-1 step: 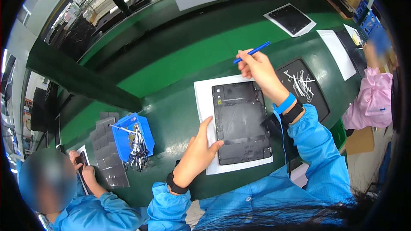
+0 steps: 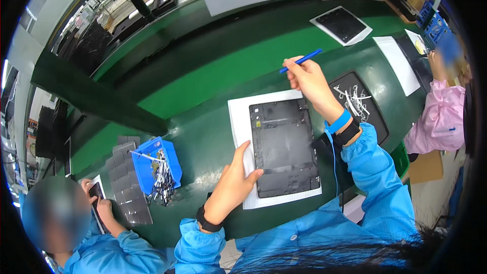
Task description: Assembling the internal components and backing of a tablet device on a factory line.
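My right hand pinches a blue pen above the far right corner of a black tablet-shaped panel. The pen is tilted and touches nothing but my fingers. The panel lies flat on white sheets on the green table. My left hand rests at the panel's left edge, thumb on its rim and index finger stretched out over the sheet; its other fingers are partly hidden. A blue strap with a cord and a black band circle my right wrist.
Right of the panel a black tray holds white strips. A blue bin of cables and dark flat pieces stand left. Another panel lies far right. Co-workers sit left, in a blue sleeve, and right, in a pink sleeve.
My right hand, still pinching the pen, has shifted very slightly away and to the right relative to the panel. My left hand stays at the panel's edge.
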Demonstrator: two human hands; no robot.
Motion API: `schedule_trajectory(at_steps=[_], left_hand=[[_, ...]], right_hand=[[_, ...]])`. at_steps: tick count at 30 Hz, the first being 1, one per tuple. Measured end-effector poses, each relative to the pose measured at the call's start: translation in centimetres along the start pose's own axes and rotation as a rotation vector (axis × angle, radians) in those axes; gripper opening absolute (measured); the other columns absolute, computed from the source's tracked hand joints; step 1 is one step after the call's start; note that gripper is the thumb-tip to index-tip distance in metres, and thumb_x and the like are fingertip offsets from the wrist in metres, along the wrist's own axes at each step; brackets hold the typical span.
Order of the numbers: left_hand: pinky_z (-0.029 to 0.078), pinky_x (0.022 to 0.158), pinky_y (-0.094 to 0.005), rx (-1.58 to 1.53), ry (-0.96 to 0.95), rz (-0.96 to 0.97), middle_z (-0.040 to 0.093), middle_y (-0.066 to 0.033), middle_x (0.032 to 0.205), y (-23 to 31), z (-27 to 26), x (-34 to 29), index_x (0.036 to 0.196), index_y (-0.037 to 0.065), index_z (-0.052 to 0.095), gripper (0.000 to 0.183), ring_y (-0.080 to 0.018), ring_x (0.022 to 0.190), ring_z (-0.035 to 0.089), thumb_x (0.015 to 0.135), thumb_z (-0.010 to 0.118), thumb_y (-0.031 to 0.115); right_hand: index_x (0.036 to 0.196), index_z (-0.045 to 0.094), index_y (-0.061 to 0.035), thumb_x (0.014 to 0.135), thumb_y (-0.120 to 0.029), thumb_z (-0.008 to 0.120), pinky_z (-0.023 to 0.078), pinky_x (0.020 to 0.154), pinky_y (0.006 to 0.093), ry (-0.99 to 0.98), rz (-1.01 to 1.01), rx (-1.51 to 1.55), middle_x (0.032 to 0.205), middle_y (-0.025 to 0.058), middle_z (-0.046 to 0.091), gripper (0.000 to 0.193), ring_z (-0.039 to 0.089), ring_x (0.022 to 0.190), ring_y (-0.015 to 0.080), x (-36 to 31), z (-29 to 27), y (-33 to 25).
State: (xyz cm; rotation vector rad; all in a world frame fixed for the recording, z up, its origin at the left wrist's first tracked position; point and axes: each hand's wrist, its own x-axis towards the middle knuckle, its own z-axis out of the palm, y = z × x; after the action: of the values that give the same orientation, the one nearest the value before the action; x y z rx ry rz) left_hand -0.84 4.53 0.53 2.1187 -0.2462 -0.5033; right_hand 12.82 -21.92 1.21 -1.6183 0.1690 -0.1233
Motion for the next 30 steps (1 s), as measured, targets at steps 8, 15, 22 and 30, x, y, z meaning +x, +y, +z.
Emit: schedule_trajectory(at_steps=[8, 15, 22, 30], left_hand=[[0.051, 0.088, -0.0567, 0.089, -0.003, -0.041, 0.068, -0.0405, 0.105, 0.1, 0.1, -0.8, 0.160, 0.010, 0.031, 0.077, -0.0563, 0.100, 0.066, 0.097, 0.073, 0.018], [0.057, 0.086, -0.0458, 0.142, -0.109, -0.174, 0.069, -0.0339, 0.112, 2.7, -1.4, 0.5, 0.161, 0.008, 0.027, 0.079, -0.0448, 0.092, 0.073, 0.097, 0.073, 0.014], [0.058, 0.085, -0.0361, -0.380, 0.058, -0.092, 0.068, -0.0246, 0.118, -2.0, 0.1, -1.7, 0.166, 0.015, -0.009, 0.105, -0.0231, 0.098, 0.070, 0.098, 0.071, 0.004], [0.050, 0.107, -0.0346, -0.593, -0.193, -0.304, 0.067, -0.0133, 0.134, -3.2, -1.5, -0.9, 0.142, -0.006, 0.054, 0.040, -0.0200, 0.119, 0.065, 0.104, 0.061, 0.003]], right_hand=[[0.101, 0.069, 0.0004, 0.101, -0.024, 0.068, 0.053, 0.059, 0.0318, 0.210, -0.163, -0.562, 0.078, 0.0046, 0.067, 0.024, 0.063, 0.062, 0.0129, 5.5, -7.6, 0.7], [0.109, 0.066, 0.0074, 0.101, -0.032, 0.069, 0.055, 0.064, 0.0385, 0.169, -0.055, -0.688, 0.081, 0.0153, 0.070, 0.040, 0.071, 0.067, 0.0225, 8.0, -9.5, 2.9], [0.102, 0.067, 0.0049, 0.099, -0.028, 0.072, 0.055, 0.066, 0.0405, -0.251, -0.257, -0.670, 0.079, 0.0204, 0.071, 0.033, 0.071, 0.072, 0.0279, -4.5, -7.8, -4.7], [0.093, 0.069, 0.0012, 0.105, -0.053, 0.058, 0.057, 0.069, 0.0457, -0.813, 0.337, -0.643, 0.076, 0.0214, 0.072, 0.056, 0.072, 0.072, 0.0391, -15.8, -7.2, -1.2]])
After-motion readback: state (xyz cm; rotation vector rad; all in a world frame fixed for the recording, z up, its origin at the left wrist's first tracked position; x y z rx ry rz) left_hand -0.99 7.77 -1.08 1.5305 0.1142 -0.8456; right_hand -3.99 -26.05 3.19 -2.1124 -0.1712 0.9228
